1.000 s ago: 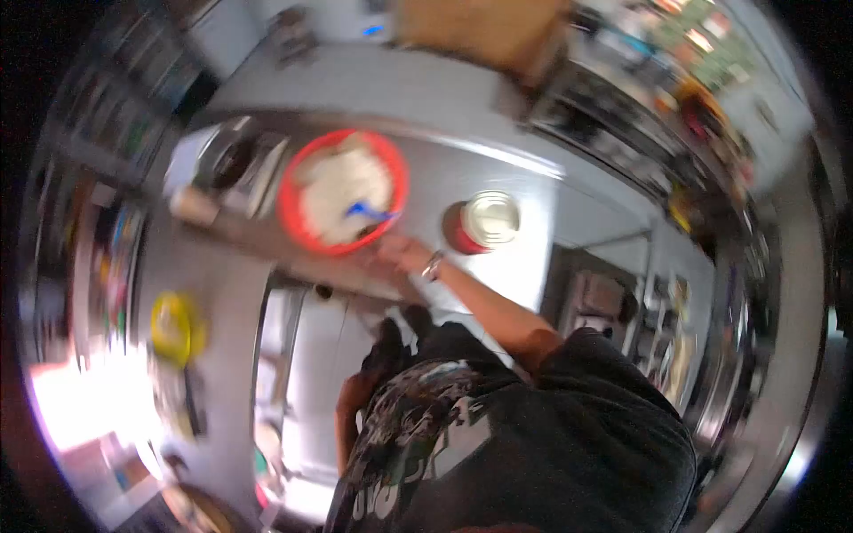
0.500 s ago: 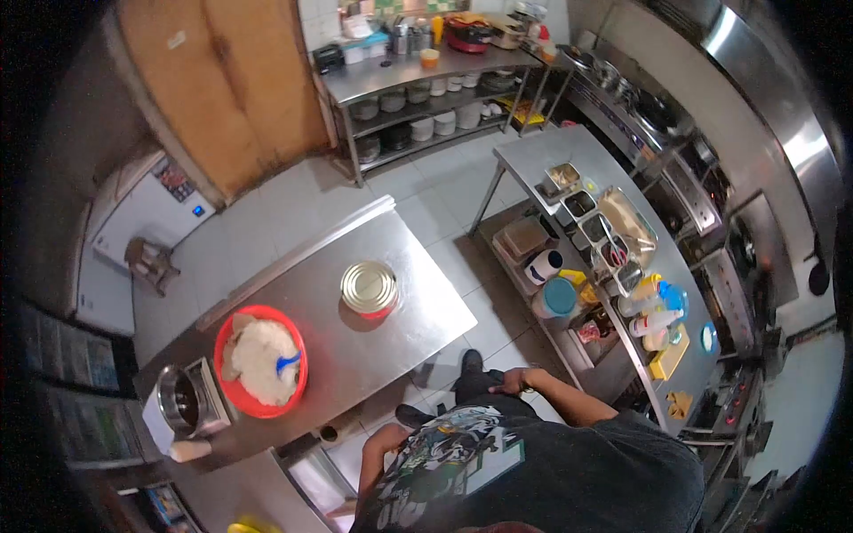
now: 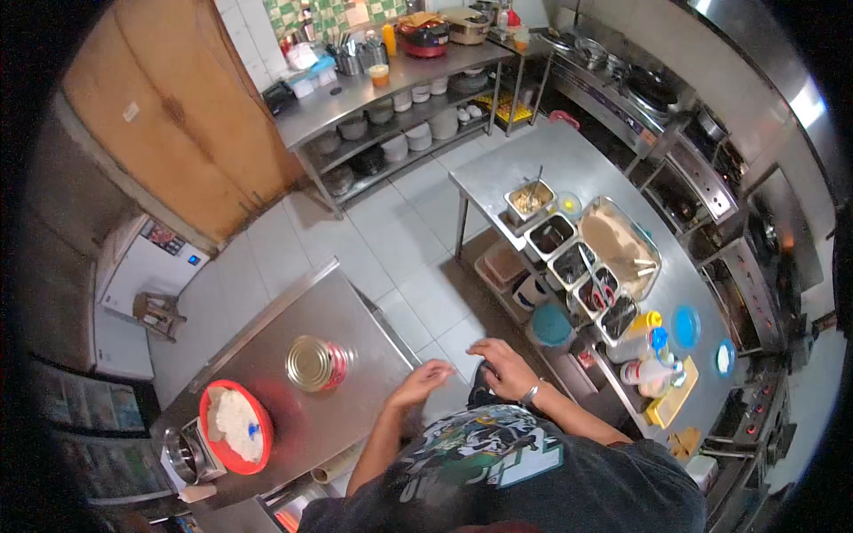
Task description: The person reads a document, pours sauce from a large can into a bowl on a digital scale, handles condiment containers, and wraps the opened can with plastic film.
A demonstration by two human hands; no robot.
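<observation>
My left hand [image 3: 422,384] is raised in front of my body by the right edge of a steel table [image 3: 302,435]. Its fingers are loosely bent and apart, with nothing visible in them. My right hand [image 3: 506,369], a bracelet at its wrist, hovers beside it, fingers spread and nothing held. The two hands do not touch. On the steel table, left of my left hand, stands a large tin can [image 3: 311,364]. Farther left is a red basin [image 3: 265,416] of white powder [image 3: 231,413], with a blue utensil [image 3: 255,431] partly sunk in it.
To the right, a second steel table [image 3: 498,169] carries metal containers [image 3: 570,265], a tray of brown powder [image 3: 617,240], squeeze bottles [image 3: 644,371] and a yellow container [image 3: 671,400]. A shelved counter [image 3: 355,98] is at the back, stoves [image 3: 613,98] far right, and a wooden stool [image 3: 160,313] left.
Both hands have risen from beside my body to in front of it and come closer together. The view has shifted rightward, so the can and basin appear lower and farther left.
</observation>
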